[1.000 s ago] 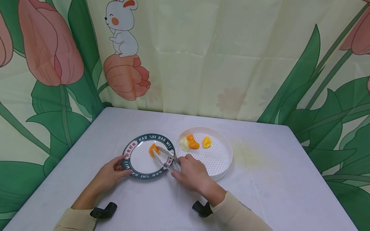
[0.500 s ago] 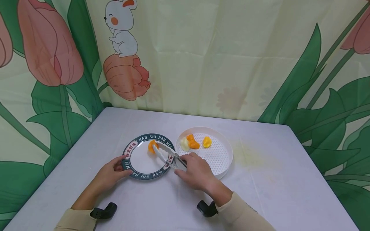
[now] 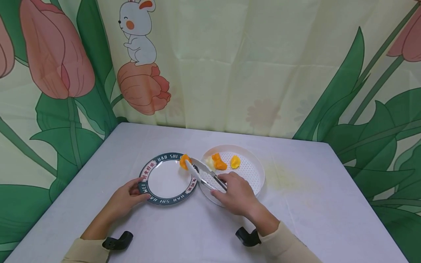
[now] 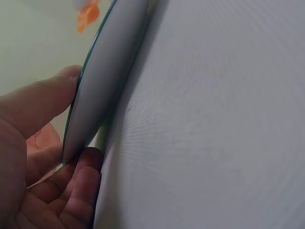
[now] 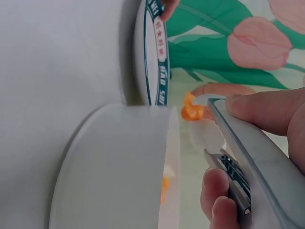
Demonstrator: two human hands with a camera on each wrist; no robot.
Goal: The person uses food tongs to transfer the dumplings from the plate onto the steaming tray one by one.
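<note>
My left hand grips the near-left rim of a white plate with a dark green lettered border, thumb on top and fingers beneath, as the left wrist view shows. In my right hand is a pair of tongs with metal handles and pale tips. Between those tips an orange piece of food is pinched, held over the plate's far-right rim. To the right stands a round white tray with a perforated base. On it lie orange pieces, a yellow piece and a whitish piece, partly hidden by the tongs.
A white cloth covers the table, with a faint yellowish stain right of the tray. Behind the table hangs a curtain printed with tulips and a rabbit. Plate and tray stand close side by side.
The tongs lifted the orange piece from the plate's middle and carried it right to above the rim. My right hand moved right with them. My left hand stayed on the plate.
</note>
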